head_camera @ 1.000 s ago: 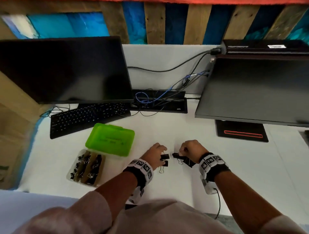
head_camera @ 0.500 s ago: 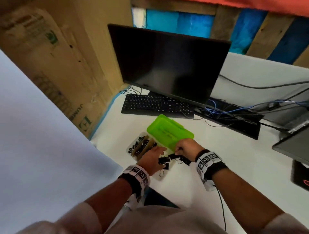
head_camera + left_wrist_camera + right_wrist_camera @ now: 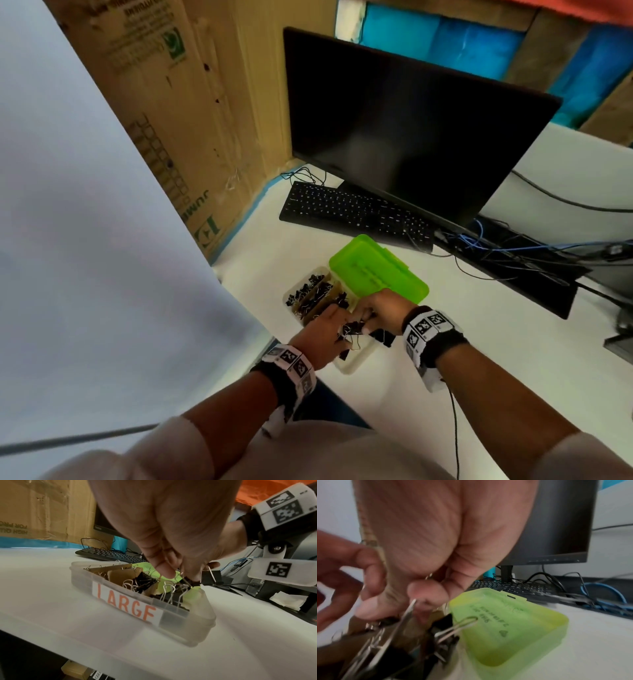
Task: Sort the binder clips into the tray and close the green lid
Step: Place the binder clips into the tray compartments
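Head view: both hands over the near end of the tray (image 3: 352, 365).
Left hand (image 3: 320, 337): fingers pinched on binder clips (image 3: 181, 586) above the "LARGE" section.
Right hand (image 3: 380, 310): curled round a large clip (image 3: 382, 335); grip blurred, probably firm.
Done: far sections hold clips.
Left: drop these, shut green lid (image 3: 376, 274), lying open behind.
Room: tray near desk edge; keyboard (image 3: 352, 214) well apart.

A dark monitor (image 3: 411, 130) stands at the back of the white tabletop (image 3: 496, 342), with a black keyboard (image 3: 352, 212) in front of it. Blue and black cables (image 3: 507, 243) tangle to its right. A cardboard box (image 3: 191, 113) stands at the left.
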{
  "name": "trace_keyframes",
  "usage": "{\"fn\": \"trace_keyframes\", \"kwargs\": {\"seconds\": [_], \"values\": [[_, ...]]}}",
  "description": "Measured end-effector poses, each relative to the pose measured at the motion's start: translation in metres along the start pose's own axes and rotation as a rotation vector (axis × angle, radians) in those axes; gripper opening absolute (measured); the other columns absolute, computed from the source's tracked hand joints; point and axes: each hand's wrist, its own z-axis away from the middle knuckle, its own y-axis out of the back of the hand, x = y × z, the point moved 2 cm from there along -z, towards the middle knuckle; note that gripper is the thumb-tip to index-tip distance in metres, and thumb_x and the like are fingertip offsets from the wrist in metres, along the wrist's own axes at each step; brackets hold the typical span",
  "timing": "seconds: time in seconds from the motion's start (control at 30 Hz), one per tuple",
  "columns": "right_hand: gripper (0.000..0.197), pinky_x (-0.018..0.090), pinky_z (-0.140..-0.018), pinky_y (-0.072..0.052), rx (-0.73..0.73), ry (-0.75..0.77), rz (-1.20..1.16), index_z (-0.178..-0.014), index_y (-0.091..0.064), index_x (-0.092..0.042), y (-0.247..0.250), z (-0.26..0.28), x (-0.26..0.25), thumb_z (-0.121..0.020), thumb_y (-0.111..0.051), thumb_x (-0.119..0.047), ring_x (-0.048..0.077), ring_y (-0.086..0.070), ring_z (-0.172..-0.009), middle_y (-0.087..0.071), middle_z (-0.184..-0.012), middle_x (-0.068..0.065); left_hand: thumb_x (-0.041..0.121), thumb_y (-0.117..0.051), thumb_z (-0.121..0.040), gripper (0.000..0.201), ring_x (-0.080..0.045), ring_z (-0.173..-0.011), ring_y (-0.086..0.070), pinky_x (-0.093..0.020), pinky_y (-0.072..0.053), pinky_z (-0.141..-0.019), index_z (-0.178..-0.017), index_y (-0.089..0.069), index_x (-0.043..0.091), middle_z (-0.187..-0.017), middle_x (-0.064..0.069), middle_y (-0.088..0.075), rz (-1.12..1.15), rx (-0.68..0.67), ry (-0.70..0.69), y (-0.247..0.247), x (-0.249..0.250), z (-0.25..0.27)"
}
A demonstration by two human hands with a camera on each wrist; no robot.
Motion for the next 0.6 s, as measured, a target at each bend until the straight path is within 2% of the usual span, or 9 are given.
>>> {"fn": "trace_keyframes", "kwargs": {"seconds": [0.1, 0.17, 0.23, 0.37, 0.43, 0.47, 0.53, 0.6], "values": [[0.027, 0.016, -0.073, -0.043, 0.04, -0.031, -0.118, -0.099, -0.069, -0.018, 0.006, -0.001, 0.005, -0.074, -0.078, -0.017, 0.011, -0.061, -0.09, -0.069, -0.097, 0.0, 0.025, -0.076, -0.072, 0.047, -0.019, -0.104, -0.052, -0.031, -0.044, -0.093, -0.112, -0.053, 0.018, -0.122, 0.0, -0.044, -0.034, -0.128, -0.042, -0.002, -0.002, 0.002], [0.02, 0.018, -0.075, -0.043, 0.11, -0.058, -0.152, -0.094, -0.07, -0.019, 0.01, -0.001, 0.01, -0.075, -0.077, -0.019, 0.012, -0.061, -0.09, -0.069, -0.094, -0.001, 0.019, -0.077, -0.07, 0.045, -0.018, -0.109, -0.05, -0.03, -0.043, -0.095, -0.111, -0.056, 0.018, -0.124, 0.0, -0.044, -0.075, -0.187, -0.074, -0.005, -0.004, 0.002], [0.02, 0.016, -0.074, -0.042, 0.114, -0.085, -0.184, -0.096, -0.069, -0.019, 0.009, 0.002, 0.014, -0.077, -0.075, -0.018, 0.01, -0.059, -0.088, -0.067, -0.093, -0.003, 0.011, -0.071, -0.075, 0.04, -0.02, -0.112, -0.051, -0.031, -0.044, -0.098, -0.112, -0.057, 0.016, -0.125, -0.002, -0.046, -0.112, -0.19, -0.093, -0.006, -0.006, 0.001], [0.025, 0.012, -0.064, -0.043, -0.017, -0.082, -0.199, -0.099, -0.069, -0.017, -0.002, 0.008, 0.014, -0.076, -0.071, -0.007, 0.008, -0.057, -0.075, -0.061, -0.09, -0.005, -0.001, -0.055, -0.082, 0.032, -0.024, -0.11, -0.055, -0.032, -0.044, -0.099, -0.112, -0.059, 0.01, -0.126, -0.006, -0.048, -0.176, -0.186, -0.133, -0.005, -0.005, -0.002], [0.021, 0.008, -0.059, -0.04, 0.04, -0.129, -0.198, -0.092, -0.068, -0.018, -0.006, 0.007, 0.014, -0.074, -0.068, -0.007, 0.011, -0.058, -0.076, -0.062, -0.085, -0.005, -0.002, -0.051, -0.083, 0.031, -0.024, -0.108, -0.056, -0.032, -0.044, -0.099, -0.11, -0.061, 0.009, -0.125, -0.007, -0.049, -0.183, -0.175, -0.154, -0.003, -0.004, -0.003], [0.017, 0.009, -0.059, -0.043, 0.082, -0.175, -0.232, -0.087, -0.066, -0.019, -0.008, 0.006, 0.015, -0.074, -0.068, -0.007, 0.013, -0.061, -0.077, -0.063, -0.082, -0.003, -0.002, -0.051, -0.083, 0.03, -0.024, -0.107, -0.057, -0.033, -0.045, -0.098, -0.109, -0.061, 0.01, -0.124, -0.006, -0.05, -0.17, -0.164, -0.163, -0.003, -0.005, -0.003], [0.013, 0.021, -0.063, -0.052, 0.118, -0.274, -0.309, -0.078, -0.06, -0.02, -0.011, 0.005, 0.013, -0.075, -0.065, -0.009, 0.019, -0.067, -0.077, -0.068, -0.081, 0.003, 0.0, -0.052, -0.083, 0.029, -0.021, -0.105, -0.058, -0.034, -0.047, -0.096, -0.107, -0.062, 0.011, -0.121, -0.004, -0.052, -0.135, -0.143, -0.181, -0.002, -0.006, -0.005], [0.004, 0.029, -0.072, -0.054, 0.119, -0.338, -0.28, -0.082, -0.063, -0.013, -0.014, 0.003, 0.007, -0.079, -0.061, -0.012, 0.024, -0.068, -0.084, -0.07, -0.089, 0.01, 0.006, -0.058, -0.082, 0.026, -0.019, -0.106, -0.057, -0.033, -0.048, -0.094, -0.106, -0.063, 0.014, -0.12, -0.002, -0.053, -0.156, -0.115, -0.191, 0.0, -0.006, -0.007]]}}
